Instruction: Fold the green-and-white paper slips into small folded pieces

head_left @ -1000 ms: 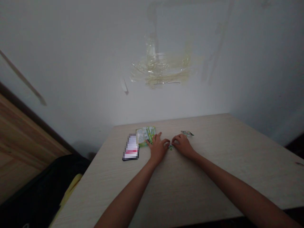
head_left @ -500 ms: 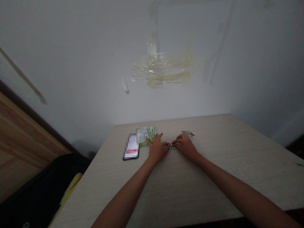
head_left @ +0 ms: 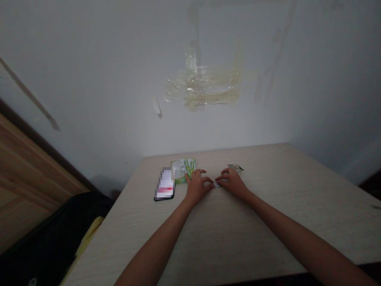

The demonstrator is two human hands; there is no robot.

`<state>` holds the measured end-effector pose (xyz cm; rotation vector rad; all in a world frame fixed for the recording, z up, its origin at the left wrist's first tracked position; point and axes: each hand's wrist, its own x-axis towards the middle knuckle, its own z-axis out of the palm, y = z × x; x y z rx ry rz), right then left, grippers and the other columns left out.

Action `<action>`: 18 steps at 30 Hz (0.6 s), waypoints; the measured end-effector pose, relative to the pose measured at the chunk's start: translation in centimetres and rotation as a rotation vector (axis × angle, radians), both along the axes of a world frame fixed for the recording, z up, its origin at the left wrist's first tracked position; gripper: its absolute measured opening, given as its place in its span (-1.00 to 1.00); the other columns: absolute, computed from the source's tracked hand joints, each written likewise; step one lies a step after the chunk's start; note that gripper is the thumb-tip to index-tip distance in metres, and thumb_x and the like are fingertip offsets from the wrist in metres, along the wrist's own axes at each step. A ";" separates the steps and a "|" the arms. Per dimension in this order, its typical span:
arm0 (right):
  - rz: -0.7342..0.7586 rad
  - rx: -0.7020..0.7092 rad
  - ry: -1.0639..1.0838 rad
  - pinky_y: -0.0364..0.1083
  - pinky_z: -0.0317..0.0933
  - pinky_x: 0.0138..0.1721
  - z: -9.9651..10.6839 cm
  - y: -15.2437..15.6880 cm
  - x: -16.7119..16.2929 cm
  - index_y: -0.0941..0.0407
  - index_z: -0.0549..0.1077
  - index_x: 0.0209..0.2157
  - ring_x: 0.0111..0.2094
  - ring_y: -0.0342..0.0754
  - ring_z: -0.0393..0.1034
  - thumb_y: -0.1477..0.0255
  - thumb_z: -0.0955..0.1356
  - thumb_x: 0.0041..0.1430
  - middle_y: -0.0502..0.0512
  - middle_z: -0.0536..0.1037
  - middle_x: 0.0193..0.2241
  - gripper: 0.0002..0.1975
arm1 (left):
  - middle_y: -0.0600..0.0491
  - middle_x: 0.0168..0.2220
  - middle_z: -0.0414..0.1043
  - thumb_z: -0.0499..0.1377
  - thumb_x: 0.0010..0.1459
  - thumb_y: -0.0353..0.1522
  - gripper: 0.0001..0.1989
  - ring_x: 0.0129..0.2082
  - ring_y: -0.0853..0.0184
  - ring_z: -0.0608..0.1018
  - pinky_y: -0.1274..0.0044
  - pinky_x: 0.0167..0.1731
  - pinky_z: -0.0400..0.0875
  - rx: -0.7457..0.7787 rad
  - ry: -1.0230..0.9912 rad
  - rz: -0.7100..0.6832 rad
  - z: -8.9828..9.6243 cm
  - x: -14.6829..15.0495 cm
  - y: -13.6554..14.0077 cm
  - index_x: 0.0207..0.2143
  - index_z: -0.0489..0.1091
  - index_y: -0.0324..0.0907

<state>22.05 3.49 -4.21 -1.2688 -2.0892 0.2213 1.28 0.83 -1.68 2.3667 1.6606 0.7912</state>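
A small whitish piece [head_left: 216, 184], looking like folded paper, lies on the table between my fingertips; its far part is hidden by them. My left hand [head_left: 197, 188] has thumb and index finger at its left edge, the other fingers stretched toward the wall. From the right, my right hand [head_left: 235, 184] pinches at the same piece with thumb and index finger. Just beyond my left fingers lie several overlapping green and white printed papers or packets [head_left: 180, 168]. A small crumpled, greenish-white scrap [head_left: 237, 167] sits right behind my right hand.
A phone [head_left: 164, 187] with a lit, blurred screen lies left of my left hand, against the green papers. The pale wooden table [head_left: 268, 167] meets a wall [head_left: 119, 79] with old tape [head_left: 208, 87]. A black bag [head_left: 53, 230] and yellow cloth [head_left: 87, 236] are beyond the left edge.
The small piece between my fingertips showed green and now shows mostly white. My left hand's outer fingers have lowered and drawn slightly away from the green papers. My right hand has barely shifted.
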 end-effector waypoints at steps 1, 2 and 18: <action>-0.001 -0.007 0.001 0.07 0.18 -0.02 0.0 0.0 0.0 -0.08 0.63 -0.29 -0.11 0.04 0.30 0.28 0.42 0.10 0.13 0.46 -0.20 -0.86 | 0.07 0.09 0.27 0.34 -0.01 -0.18 -0.81 0.20 0.13 0.23 -0.16 0.16 -0.37 0.000 -0.012 0.012 0.0 0.0 0.0 -0.27 0.54 0.13; -0.001 -0.015 0.003 0.07 0.18 -0.02 0.1 0.0 -0.1 -0.08 0.63 -0.29 -0.11 0.04 0.30 0.27 0.42 0.09 0.13 0.46 -0.20 -0.86 | 0.07 0.10 0.27 0.34 -0.02 -0.18 -0.78 0.20 0.12 0.23 -0.15 0.17 -0.37 -0.001 -0.020 0.022 0.1 0.1 0.0 -0.25 0.53 0.13; 0.029 0.035 0.029 0.11 0.19 -0.01 0.2 -0.1 0.2 -0.08 0.62 -0.28 -0.11 0.04 0.32 0.32 0.40 0.13 0.11 0.49 -0.19 -0.87 | 0.07 0.11 0.28 0.21 0.14 -0.15 -0.84 0.22 0.08 0.18 -0.21 0.14 -0.36 0.037 0.130 -0.004 0.9 0.3 -0.4 -0.32 0.55 0.05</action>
